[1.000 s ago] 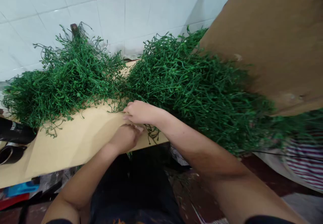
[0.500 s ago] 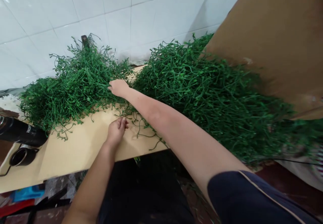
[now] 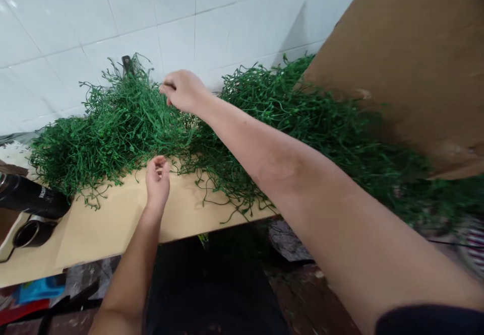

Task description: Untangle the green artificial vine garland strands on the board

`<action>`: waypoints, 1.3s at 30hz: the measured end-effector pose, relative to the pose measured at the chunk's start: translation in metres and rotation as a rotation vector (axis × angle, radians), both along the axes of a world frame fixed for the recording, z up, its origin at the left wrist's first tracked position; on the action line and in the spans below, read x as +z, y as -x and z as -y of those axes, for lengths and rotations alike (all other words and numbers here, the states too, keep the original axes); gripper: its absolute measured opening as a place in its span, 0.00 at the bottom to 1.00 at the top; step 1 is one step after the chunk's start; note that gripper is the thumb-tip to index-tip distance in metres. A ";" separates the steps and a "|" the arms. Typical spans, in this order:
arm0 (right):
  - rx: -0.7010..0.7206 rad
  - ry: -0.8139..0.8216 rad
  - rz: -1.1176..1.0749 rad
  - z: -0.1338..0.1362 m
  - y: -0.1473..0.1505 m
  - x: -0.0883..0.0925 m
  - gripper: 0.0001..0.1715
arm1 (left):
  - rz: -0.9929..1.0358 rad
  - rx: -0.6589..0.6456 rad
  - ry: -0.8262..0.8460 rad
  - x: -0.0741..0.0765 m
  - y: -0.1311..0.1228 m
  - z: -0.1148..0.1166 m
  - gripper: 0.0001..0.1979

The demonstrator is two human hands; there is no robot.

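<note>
Two heaps of thin green plastic sprigs lie on a tan board (image 3: 113, 219): a left heap (image 3: 102, 128) and a larger right heap (image 3: 302, 133). My right hand (image 3: 184, 91) reaches over the top of the left heap, fingers closed in a pinch on a green sprig at its peak. My left hand (image 3: 158, 180) hovers low over the board at the foot of the left heap, its fingers loosely curled with nothing visible in them.
A white tiled wall (image 3: 151, 17) stands behind the heaps. A big brown cardboard sheet (image 3: 412, 58) leans at the right over the right heap. A black cylinder (image 3: 30, 199) and a black cup (image 3: 32, 231) sit at the board's left end.
My right hand has gone from the board's near edge up and back to the top of the left heap. My left hand has slid left along the board.
</note>
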State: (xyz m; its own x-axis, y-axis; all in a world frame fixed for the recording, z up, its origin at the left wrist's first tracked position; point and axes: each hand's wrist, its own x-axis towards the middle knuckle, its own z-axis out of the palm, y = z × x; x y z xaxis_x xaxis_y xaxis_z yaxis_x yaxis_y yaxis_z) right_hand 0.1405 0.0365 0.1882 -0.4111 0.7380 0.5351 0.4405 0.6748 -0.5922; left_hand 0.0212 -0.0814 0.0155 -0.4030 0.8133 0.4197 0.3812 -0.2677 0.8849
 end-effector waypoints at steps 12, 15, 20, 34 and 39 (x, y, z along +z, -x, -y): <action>0.024 0.443 -0.467 0.076 -0.072 -0.056 0.07 | -0.734 -0.123 0.160 0.042 -0.015 -0.039 0.09; 0.009 0.549 -0.600 0.083 -0.090 -0.061 0.09 | -0.572 -0.140 0.244 0.034 -0.014 -0.034 0.11; -0.012 0.562 -0.593 0.080 -0.095 -0.076 0.09 | -0.313 -0.296 0.089 0.045 -0.027 -0.019 0.14; -0.320 -0.066 0.414 0.078 -0.089 -0.040 0.24 | -0.532 -0.246 0.131 0.000 -0.040 -0.017 0.12; -0.252 0.016 0.515 0.036 0.012 -0.064 0.41 | -0.730 -0.390 0.201 -0.018 -0.050 -0.005 0.12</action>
